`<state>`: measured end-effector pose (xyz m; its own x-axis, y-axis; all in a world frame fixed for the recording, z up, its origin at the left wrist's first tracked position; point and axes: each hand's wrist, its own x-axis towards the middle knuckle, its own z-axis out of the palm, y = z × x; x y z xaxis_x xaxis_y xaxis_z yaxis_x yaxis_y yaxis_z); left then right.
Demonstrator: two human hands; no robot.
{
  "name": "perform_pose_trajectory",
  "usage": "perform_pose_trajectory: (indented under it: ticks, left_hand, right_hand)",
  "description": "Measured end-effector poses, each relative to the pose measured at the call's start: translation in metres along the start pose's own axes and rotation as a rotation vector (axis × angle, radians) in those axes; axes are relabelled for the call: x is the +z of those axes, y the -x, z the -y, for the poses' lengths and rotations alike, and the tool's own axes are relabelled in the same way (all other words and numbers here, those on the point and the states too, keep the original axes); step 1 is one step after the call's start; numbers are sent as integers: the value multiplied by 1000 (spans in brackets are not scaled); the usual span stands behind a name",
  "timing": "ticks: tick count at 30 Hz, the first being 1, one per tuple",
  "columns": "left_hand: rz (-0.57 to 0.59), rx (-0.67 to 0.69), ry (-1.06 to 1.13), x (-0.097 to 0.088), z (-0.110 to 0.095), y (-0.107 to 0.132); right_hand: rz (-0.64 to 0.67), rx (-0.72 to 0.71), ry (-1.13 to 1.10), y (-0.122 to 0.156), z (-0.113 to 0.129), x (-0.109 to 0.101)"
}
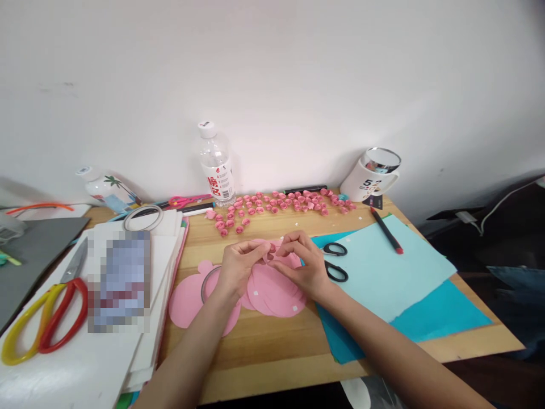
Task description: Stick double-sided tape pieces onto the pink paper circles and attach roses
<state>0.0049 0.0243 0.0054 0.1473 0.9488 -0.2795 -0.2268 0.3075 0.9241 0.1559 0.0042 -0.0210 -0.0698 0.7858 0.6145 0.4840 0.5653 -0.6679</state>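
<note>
Over the middle of the table, my left hand (242, 266) pinches a small pink paper strip (269, 255) that looks partly curled. From the other side, my right hand (305, 262) bends its thumb and fingers around the same strip; its exact contact is partly hidden. Beneath both hands lie overlapping pink paper circles (272, 295). A grey ring (206, 284) rests on the pink paper beside my left wrist, partly covered by it. Close to my right hand are black-handled scissors (336, 271), their blades hidden. Many small rolled pink paper flowers (259, 205) are spread behind the hands.
A clear bottle (218, 170) and a white mug (370, 176) stand by the wall. Light blue paper (383, 272) with a marker (386, 230) lies right. White sheets (80, 346) hold large red-and-yellow scissors (63, 312) and a blurred-out item (121, 278) at left.
</note>
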Motion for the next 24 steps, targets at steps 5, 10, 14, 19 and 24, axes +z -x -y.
perform_pose_trajectory:
  ticks: [5,10,14,19,24]
  left_hand:
    - [59,-92,191,0,-2,0]
    - [102,-125,186,-3,-1,-1]
    - [91,-74,132,-3,-1,-1]
    - [11,-29,41,-4,0,-2]
    - [-22,4,-19,-2,-1,0]
  right_hand:
    - [96,-150,221,3,2,2]
    - [160,-207,292,7,-3,2]
    - [149,-189,244,8,-5,2]
    - [69,-33,123,4,0,2]
    - [66,232,-156,-1,5,1]
